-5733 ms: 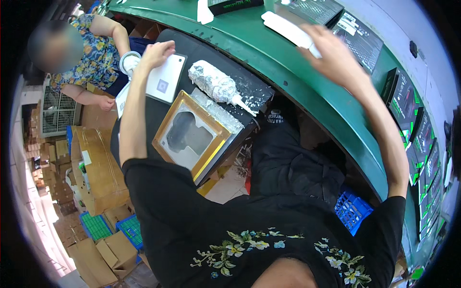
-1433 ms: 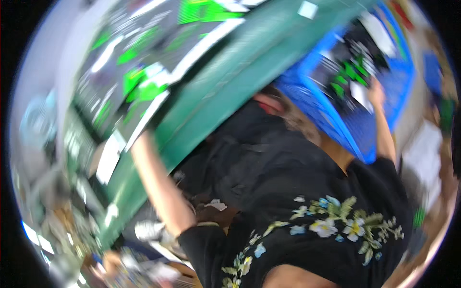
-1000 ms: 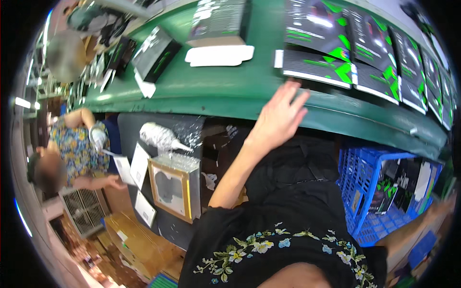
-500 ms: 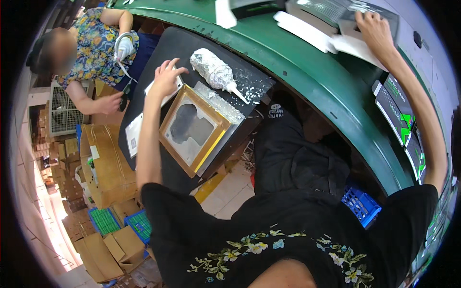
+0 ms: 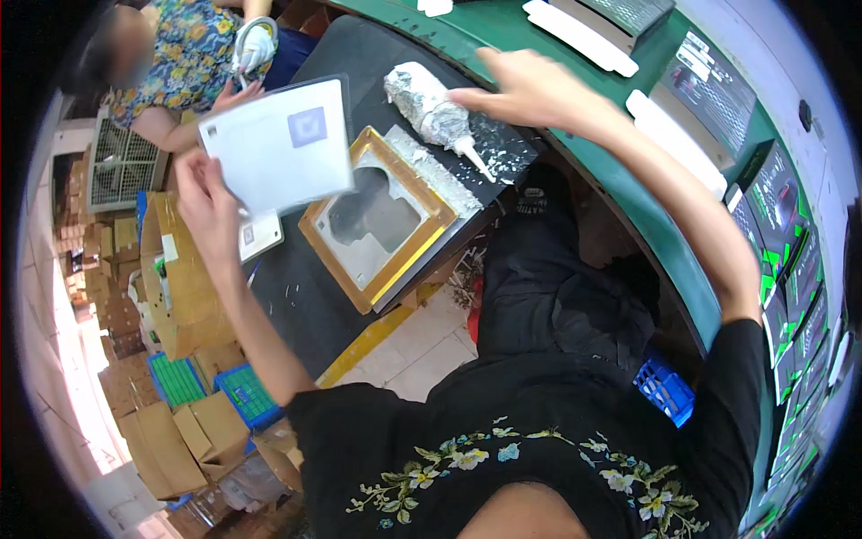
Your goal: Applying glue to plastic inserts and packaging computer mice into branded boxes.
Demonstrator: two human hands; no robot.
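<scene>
My left hand (image 5: 208, 202) grips the lower left edge of a white flat panel (image 5: 260, 166) with a clear margin and a small greyish-blue square, tilted up above the black table (image 5: 314, 310). Below it a second white panel (image 5: 262, 232) lies partly covered. Slightly blurred, my right hand (image 5: 530, 90) is raised with forefinger and thumb apart and nothing in it. Its thumb comes close to a foil-wrapped bottle (image 5: 417, 99) with a white nozzle, lying on its side. Between my arms sits a wooden frame (image 5: 417, 202) around a see-through window with a dark shape.
Dark boxes (image 5: 705, 94) with white flaps lie on the green bench (image 5: 575, 148) at right; several more stand along its edge. White crumbs surround the nozzle. At left are another person (image 5: 180, 67), a large carton (image 5: 180, 296) and green-and-blue crates (image 5: 247, 395).
My left hand has picked the white panel up off the table and moved left. My right hand has left the dark box and swung left toward the foil-wrapped bottle.
</scene>
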